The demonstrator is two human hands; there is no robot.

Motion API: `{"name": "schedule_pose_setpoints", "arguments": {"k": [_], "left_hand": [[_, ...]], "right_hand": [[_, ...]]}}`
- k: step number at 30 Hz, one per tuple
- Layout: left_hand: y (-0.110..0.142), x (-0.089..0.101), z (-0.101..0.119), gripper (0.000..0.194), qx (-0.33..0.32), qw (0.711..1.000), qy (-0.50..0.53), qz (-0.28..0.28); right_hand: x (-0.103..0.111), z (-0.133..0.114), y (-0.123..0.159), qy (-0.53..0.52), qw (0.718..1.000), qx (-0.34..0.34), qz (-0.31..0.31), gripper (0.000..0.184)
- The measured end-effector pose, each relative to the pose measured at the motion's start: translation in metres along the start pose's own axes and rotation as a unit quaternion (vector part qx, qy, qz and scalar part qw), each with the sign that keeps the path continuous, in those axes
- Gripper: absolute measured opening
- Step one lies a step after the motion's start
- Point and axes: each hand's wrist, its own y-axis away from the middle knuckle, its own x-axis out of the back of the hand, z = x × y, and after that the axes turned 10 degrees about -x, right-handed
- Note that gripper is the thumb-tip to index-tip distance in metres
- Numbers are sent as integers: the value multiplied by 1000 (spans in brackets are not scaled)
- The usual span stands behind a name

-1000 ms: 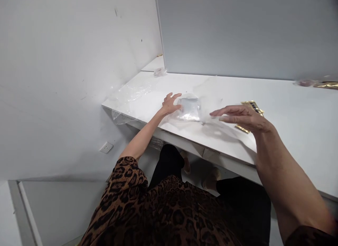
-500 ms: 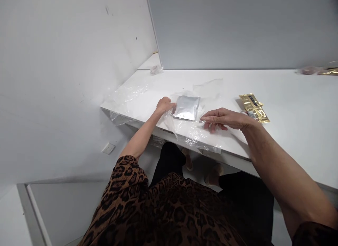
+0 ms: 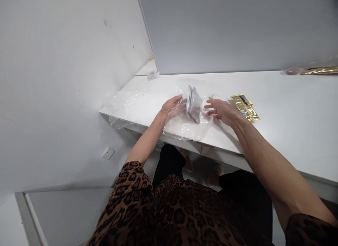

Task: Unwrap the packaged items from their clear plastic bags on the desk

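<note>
Silver packets (image 3: pixel 196 105), apparently two, stand tilted over clear film (image 3: pixel 186 129) on worktop (image 3: pixel 285 133), between left hand (image 3: pixel 171 107) and right hand (image 3: pixel 221 110). Both hands open, fingers parted; contact unclear. Sound handling likely needs light, even pressure from both sides, edges level, film clear of fingers.

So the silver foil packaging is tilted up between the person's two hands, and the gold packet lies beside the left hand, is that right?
Not quite: the head view shows the gold packet beside the right hand, not the left.
</note>
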Motion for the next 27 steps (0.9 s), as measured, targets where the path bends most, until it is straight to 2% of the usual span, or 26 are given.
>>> {"name": "schedule_pose_setpoints", "arguments": {"k": [3,7,11,14,17,20,24,27], "left_hand": [[-1,-17,-11,19,5,1000,-19,2],[-6,-45,-17,28,-39,991,-123,-23],[-14,-63,-7,39,-111,964,-243,2],[-13,-64,7,38,-132,967,-219,11],[1,-53,24,36,-123,986,-109,23],[18,-31,39,37,-128,988,-43,79],[34,12,55,30,-185,972,-46,136],[41,48,60,30,-187,950,-102,229]], "right_hand": [[10,0,-7,-39,994,74,70,31],[29,-4,-9,-71,971,159,162,37],[50,-3,-6,-62,949,207,228,36],[60,-3,-2,-21,942,218,254,32],[59,-7,3,-84,931,219,281,21],[53,-14,10,-178,916,215,288,14],[49,-19,16,-200,919,206,272,18],[49,-19,16,-194,921,200,273,16]]}}
